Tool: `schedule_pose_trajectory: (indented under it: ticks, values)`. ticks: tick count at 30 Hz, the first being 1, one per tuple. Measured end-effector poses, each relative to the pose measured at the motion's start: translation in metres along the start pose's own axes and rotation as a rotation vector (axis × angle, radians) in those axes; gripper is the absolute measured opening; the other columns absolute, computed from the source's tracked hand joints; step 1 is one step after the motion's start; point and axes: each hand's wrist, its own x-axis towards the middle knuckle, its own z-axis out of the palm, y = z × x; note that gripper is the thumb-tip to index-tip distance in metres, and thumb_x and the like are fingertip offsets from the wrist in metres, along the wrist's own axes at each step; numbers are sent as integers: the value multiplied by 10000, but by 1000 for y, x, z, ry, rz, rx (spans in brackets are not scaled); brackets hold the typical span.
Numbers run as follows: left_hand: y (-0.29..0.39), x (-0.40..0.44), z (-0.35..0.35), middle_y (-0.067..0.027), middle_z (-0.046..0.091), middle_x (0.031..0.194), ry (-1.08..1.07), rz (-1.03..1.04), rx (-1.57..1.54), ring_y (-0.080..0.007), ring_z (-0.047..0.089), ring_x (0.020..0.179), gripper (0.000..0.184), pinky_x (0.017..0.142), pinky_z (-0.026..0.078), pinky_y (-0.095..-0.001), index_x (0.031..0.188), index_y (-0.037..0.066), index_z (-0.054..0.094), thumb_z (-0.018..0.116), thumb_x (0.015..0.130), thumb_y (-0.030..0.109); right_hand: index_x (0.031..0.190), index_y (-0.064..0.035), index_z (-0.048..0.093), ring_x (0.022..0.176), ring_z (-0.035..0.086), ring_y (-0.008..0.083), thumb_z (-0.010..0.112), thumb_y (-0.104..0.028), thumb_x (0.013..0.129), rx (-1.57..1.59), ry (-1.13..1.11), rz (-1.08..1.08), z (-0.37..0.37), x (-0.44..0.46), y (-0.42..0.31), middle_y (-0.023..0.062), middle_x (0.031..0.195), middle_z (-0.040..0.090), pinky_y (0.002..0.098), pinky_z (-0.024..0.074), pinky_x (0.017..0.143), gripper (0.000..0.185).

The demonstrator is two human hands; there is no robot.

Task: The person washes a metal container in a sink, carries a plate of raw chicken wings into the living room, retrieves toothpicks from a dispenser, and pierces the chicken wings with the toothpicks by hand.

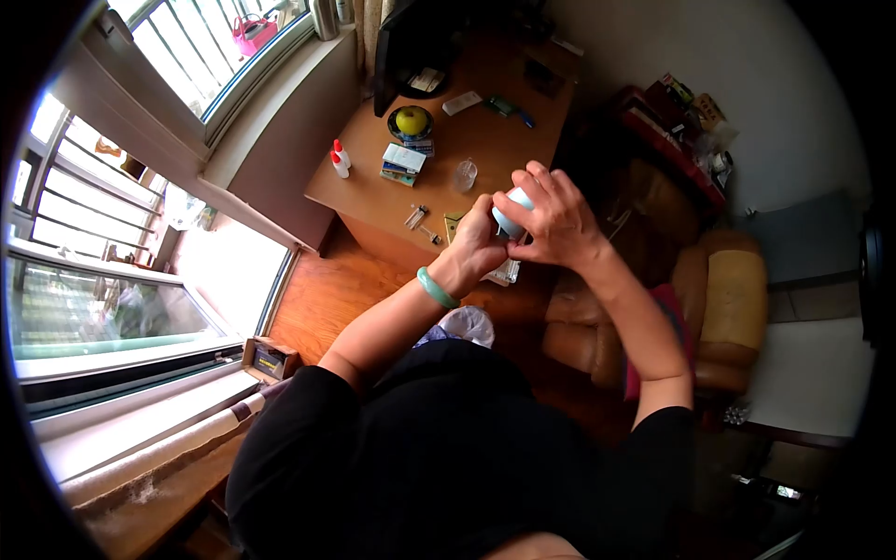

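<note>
Just past the desk's front edge, my two hands meet around a pale blue and white rounded object point(511, 214); its kind I cannot make out. My left hand point(474, 243), below a green bangle point(437, 287), grips it from the left. The fingers of my right hand point(558, 220) curl over its top and right side. On the desk nearby stand a clear plastic cup point(465, 175) and a stack of small boxes point(403, 162). Two small clear syringe-like items point(416, 217) lie near the edge. Two white bottles with red caps point(340, 161) stand farther left.
The wooden desk point(364, 201) also carries a bowl with a yellow-green apple point(411, 119) and a dark monitor point(399, 56). A brown leather sofa point(583, 322) is at right, and a window point(112, 313) at left. A small box point(271, 358) sits by the sill.
</note>
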Motion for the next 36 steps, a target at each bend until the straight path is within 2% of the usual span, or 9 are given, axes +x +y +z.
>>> schedule_pose_trajectory:
  ticks: [3,4,10,17,19,22,28,35,36]
  values:
    - [7,-28,56,-106,555,1088,-110,26,3,-262,540,1004,338,895,430,-402,1062,69,534,323,907,283,969,-150,603,995,479,284,743,-320,478,-87,-41,-99,-32,25,7,103,1013,508,365,443,742,538]
    - [12,-17,61,-115,558,1095,-78,19,5,-266,538,1019,371,906,423,-416,1119,66,520,316,908,293,977,-146,585,1002,481,268,762,-347,476,-127,-52,-123,-33,31,15,89,1007,512,356,444,747,568]
    - [26,-9,71,-119,536,1137,-85,-25,-19,-274,523,1061,391,932,403,-462,1137,49,497,301,910,300,984,-155,598,1022,486,247,784,-325,457,-88,-48,-82,-42,36,14,80,1022,527,352,448,771,584]
    - [28,2,81,-125,560,1057,-234,5,0,-270,554,995,344,860,460,-447,1060,29,503,326,897,274,958,-146,614,1012,491,258,747,-293,479,-176,-8,-138,-60,53,22,85,1036,528,361,440,756,519]
    - [28,-5,87,-130,552,1035,-238,-5,-42,-276,558,975,304,847,476,-451,1041,17,488,341,884,232,943,-137,606,999,495,254,743,-293,486,-141,4,-91,-63,52,23,77,1013,530,360,436,756,502]
    - [31,-8,87,-137,529,1022,-41,85,161,-268,539,925,319,863,425,-443,1043,1,492,352,891,244,927,-131,601,983,500,251,735,-289,494,-94,48,-15,-60,44,28,71,979,527,356,433,751,480]
    - [36,-12,73,-174,510,1026,-144,-15,-89,-312,508,966,365,876,409,-431,1043,-62,478,435,872,257,923,-121,610,918,506,249,716,-280,503,53,118,198,-32,25,31,72,935,512,368,435,740,462]
    - [35,-17,50,-193,520,1101,-292,36,50,-289,521,998,426,885,425,-380,1120,-81,472,502,835,233,934,-113,609,919,500,248,714,-287,517,150,171,320,-14,17,26,69,938,507,374,436,777,464]
    - [34,-22,49,-188,525,1114,-286,138,106,-274,527,1015,427,886,431,-360,1144,-82,465,504,832,205,933,-115,609,919,497,246,714,-289,519,139,167,334,-13,16,26,68,940,506,372,434,777,462]
